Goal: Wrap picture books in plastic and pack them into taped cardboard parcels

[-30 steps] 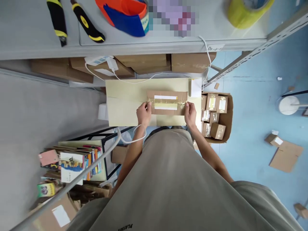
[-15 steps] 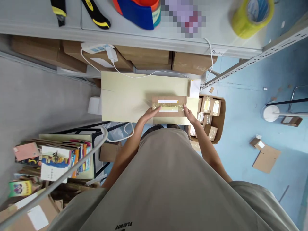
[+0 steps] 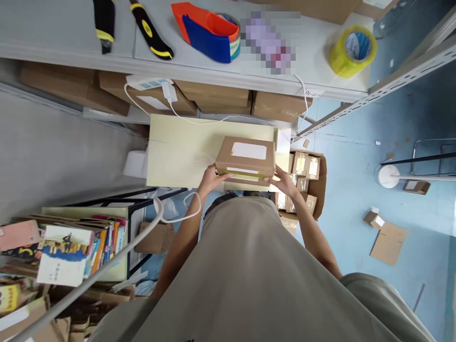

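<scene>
A brown cardboard box (image 3: 245,154) is held over the near right part of a pale yellow table (image 3: 174,147). White labels show on its top and on its near side, where clear tape also runs. My left hand (image 3: 211,180) grips its left near corner, thumb along the near side. At the right near corner, my right hand (image 3: 283,181) holds the same box, its thumb on the near side too. The fingers under and behind the box are hidden.
An open carton (image 3: 322,185) of small taped boxes stands right of the table. Above is a shelf (image 3: 270,85) with cutters (image 3: 147,31), a blue-orange tape dispenser (image 3: 210,38) and yellow tape (image 3: 351,52). A grey bar (image 3: 117,259) crosses the lower left, over books (image 3: 66,254).
The box has tipped between my hands, so its labelled top now shows above the taped side. The whole view has shifted slightly, with the shelf lower in it.
</scene>
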`<state>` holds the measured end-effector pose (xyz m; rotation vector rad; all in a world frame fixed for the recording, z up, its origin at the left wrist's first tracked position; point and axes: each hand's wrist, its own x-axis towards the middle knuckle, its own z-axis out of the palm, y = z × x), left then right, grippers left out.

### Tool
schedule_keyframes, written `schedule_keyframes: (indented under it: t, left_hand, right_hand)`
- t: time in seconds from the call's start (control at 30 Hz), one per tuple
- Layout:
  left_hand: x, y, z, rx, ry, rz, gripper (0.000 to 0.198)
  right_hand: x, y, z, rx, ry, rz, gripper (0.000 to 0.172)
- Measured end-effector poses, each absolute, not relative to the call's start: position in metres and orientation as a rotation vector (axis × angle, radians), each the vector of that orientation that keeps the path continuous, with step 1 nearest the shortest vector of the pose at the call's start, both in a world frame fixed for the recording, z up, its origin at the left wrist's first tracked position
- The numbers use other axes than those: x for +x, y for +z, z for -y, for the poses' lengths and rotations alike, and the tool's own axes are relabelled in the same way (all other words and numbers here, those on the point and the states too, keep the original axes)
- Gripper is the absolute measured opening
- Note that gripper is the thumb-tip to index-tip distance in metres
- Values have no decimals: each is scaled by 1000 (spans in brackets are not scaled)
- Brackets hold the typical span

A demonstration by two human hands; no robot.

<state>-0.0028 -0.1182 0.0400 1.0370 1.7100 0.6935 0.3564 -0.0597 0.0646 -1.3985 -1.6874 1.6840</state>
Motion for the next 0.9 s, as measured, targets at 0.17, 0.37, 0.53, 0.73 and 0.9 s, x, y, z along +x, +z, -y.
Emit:
schedule_keyframes:
  t: [0.17,0.37,0.53,0.73,0.9]
  left_hand:
    - [-11,29,118,992,732,-2106,52]
    - [-36,1,125,824,557,-2187,50]
    - [-61,-8,130,888,546,-2136,83]
    - [-36,28,97,1124,911,-2386,56]
    - [46,59,42,1379,883,-2113,40]
  right_hand:
    - [312,28,43,-1393,1560,1778,98]
    - [254,-21,33,-1632,1516,2015,102]
    - [269,-20,17,-1619,1360,2355,89]
    - [335,-16,-86,-1830,901,2306,67]
    - [351,-33,-168,-1917,889,2424,68]
